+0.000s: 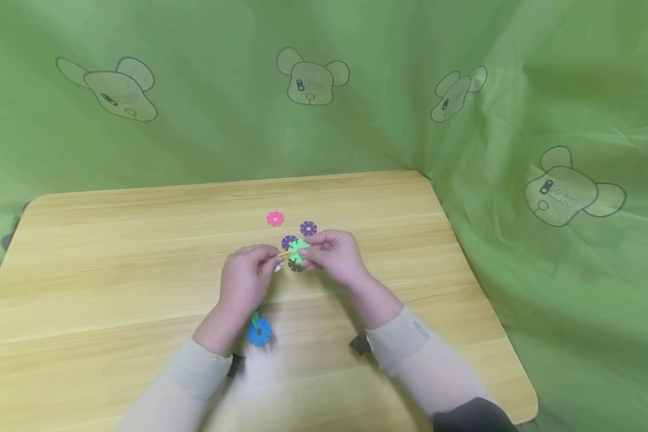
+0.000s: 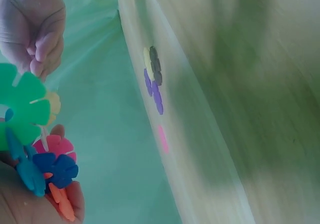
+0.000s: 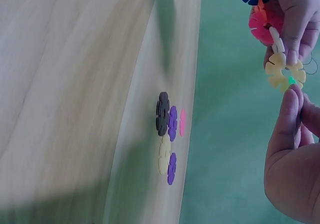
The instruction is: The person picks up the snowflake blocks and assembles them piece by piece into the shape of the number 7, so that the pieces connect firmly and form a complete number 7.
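Observation:
My left hand (image 1: 244, 277) pinches a pale yellow notched disc (image 3: 275, 69) at one end of a chain of interlocking discs. Next to that disc in the chain come a white disc (image 3: 276, 39) and a pink one (image 3: 260, 26). Orange and dark blue discs (image 2: 56, 170) lie against the left palm, and a blue disc (image 1: 260, 332) hangs below that hand in the head view. My right hand (image 1: 336, 259) pinches a bright green disc (image 1: 297, 252) between thumb and fingers, its edge meeting the yellow disc. In the right wrist view the fingertips hide most of the green disc.
Loose discs lie on the wooden table (image 1: 140, 270) beyond the hands: pink (image 1: 275, 219), purple (image 1: 308, 228), another purple (image 1: 288, 242), black (image 3: 162, 114) and cream (image 3: 164, 155). A green curtain (image 1: 221, 138) with mouse-like drawings stands behind the table and along its right side.

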A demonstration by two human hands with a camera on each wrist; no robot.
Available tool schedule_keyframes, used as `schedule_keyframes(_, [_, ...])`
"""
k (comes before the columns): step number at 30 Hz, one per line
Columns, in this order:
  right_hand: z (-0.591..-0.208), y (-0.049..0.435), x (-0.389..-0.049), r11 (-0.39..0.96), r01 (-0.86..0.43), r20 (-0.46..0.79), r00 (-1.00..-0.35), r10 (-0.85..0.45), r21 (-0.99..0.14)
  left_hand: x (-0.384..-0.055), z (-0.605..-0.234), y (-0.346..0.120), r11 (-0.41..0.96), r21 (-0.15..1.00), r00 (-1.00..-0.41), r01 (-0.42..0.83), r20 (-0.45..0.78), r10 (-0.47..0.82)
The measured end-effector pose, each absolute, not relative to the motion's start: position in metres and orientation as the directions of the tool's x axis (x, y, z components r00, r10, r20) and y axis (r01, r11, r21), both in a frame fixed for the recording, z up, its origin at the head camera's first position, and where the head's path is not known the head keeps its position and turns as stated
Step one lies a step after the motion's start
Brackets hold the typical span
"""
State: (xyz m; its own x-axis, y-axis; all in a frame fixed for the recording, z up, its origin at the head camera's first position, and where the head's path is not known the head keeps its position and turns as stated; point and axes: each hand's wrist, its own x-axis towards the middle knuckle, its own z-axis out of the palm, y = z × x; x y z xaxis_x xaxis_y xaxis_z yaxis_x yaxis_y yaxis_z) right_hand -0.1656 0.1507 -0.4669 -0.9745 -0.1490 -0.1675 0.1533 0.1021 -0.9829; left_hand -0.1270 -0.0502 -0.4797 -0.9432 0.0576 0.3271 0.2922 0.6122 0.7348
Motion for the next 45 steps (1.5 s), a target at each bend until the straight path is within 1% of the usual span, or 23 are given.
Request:
schedule_keyframes(8, [-0.468, 0.148, -0.162, 0.078, 0.201, -0.210, -0.970, -0.121, -0.976, -0.129, -0.484, -0.050, 0.635, 0.692, -0.919, 0.343, 0.389, 0.072])
schedule_keyframes(11, [-0.471, 0.148, -0.159, 0.088, 0.208, -0.217, -0.969, -0.116, -0.974, -0.130, -0.484, -0.051, 0.651, 0.676, -0.923, 0.344, 0.371, 0.102])
schedule_keyframes(17, [-0.482, 0.147, -0.152, 0.102, 0.196, -0.205, -0.975, -0.083, -0.975, -0.132, -0.482, -0.047, 0.721, 0.608, -0.938, 0.333, 0.289, 0.189])
schedule_keyframes(20, [-0.487, 0.146, -0.149, 0.077, 0.194, -0.200, -0.977, -0.068, -0.978, -0.132, -0.481, -0.045, 0.742, 0.575, -0.934, 0.346, 0.289, 0.211])
schedule_keyframes(24, [-0.491, 0.147, -0.148, 0.057, 0.202, -0.207, -0.975, -0.084, -0.978, -0.132, -0.481, -0.046, 0.755, 0.544, -0.926, 0.366, 0.293, 0.238])
schedule_keyframes(28, [-0.490, 0.156, -0.158, 0.128, 0.186, -0.196, -0.978, -0.072, -0.974, -0.133, -0.482, -0.049, 0.749, 0.557, -0.930, 0.360, 0.274, 0.244])
schedule_keyframes(32, [-0.489, 0.171, -0.183, 0.245, 0.136, -0.137, -0.991, 0.014, -0.960, -0.132, -0.479, -0.054, 0.733, 0.597, -0.945, 0.324, 0.245, 0.218])
schedule_keyframes(35, [-0.490, 0.181, -0.204, 0.395, 0.076, -0.062, -0.997, 0.049, -0.916, -0.131, -0.477, -0.056, 0.725, 0.617, -0.952, 0.305, 0.218, 0.215])
schedule_keyframes(39, [-0.494, 0.186, -0.224, 0.588, 0.010, 0.008, -1.000, 0.028, -0.809, -0.130, -0.477, -0.056, 0.726, 0.615, -0.952, 0.307, 0.203, 0.231])
schedule_keyframes(41, [-0.496, 0.185, -0.231, 0.632, 0.005, 0.002, -1.000, 0.010, -0.775, -0.129, -0.479, -0.056, 0.731, 0.608, -0.951, 0.310, 0.201, 0.236])
schedule_keyframes(45, [-0.502, 0.179, -0.237, 0.676, 0.030, -0.053, -0.999, -0.013, -0.737, -0.129, -0.482, -0.057, 0.742, 0.594, -0.950, 0.312, 0.199, 0.240])
